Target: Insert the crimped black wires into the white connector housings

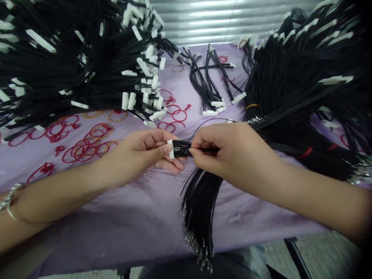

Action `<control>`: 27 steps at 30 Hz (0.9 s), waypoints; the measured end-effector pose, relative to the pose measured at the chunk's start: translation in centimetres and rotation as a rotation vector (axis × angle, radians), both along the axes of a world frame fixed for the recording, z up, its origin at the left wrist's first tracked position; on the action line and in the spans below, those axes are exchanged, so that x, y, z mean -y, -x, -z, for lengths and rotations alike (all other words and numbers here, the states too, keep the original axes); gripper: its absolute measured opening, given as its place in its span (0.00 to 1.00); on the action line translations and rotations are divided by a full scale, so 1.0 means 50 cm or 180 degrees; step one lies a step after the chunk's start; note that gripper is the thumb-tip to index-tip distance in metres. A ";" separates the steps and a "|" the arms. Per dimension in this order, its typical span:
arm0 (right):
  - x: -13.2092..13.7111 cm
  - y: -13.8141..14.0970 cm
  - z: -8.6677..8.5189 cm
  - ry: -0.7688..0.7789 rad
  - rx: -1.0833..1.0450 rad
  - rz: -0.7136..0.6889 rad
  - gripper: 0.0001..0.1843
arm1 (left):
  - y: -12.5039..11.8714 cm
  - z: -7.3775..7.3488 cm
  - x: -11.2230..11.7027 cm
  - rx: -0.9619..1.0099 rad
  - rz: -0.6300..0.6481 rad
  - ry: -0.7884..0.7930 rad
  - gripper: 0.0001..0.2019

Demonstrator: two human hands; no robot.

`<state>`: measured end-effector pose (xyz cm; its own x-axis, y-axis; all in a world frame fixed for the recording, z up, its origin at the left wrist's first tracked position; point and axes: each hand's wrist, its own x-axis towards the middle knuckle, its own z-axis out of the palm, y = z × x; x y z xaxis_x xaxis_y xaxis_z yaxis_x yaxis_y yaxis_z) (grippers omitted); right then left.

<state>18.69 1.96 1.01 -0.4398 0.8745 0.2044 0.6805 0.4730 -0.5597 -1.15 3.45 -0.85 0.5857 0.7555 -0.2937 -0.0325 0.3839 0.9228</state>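
Observation:
At the middle of the head view, my left hand [148, 149] pinches a white connector housing [171, 149] between thumb and fingers. Black wires [181, 148] run out of the housing to the right. My right hand [216, 145] is closed on those wires close to the housing, thumb and index finger pressed together. Silvery terminals show among the wires between the two hands. Below my right hand a bundle of loose black wires [203, 201] hangs toward the table's front edge, with bare metal terminals at its lower ends. The top of that bundle is hidden behind my right hand.
A large heap of black cables [72, 69] with white connectors fills the left. Another cable pile [305, 77] lies right. Several finished-looking harnesses [207, 81] lie at the back. Red rubber bands [84, 149] are scattered on the purple tablecloth [116, 217]. A corrugated metal wall [203, 19] stands behind.

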 end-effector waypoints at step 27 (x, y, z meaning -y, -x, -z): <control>0.001 0.008 0.016 0.0544 -0.0187 -0.0121 0.09 | 0.002 0.006 0.003 -0.0192 0.0114 -0.0289 0.07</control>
<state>18.31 1.90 0.21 -0.4648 0.8817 0.0805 0.6276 0.3923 -0.6724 -1.26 3.30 -1.15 0.5960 0.7595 -0.2606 0.0365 0.2986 0.9537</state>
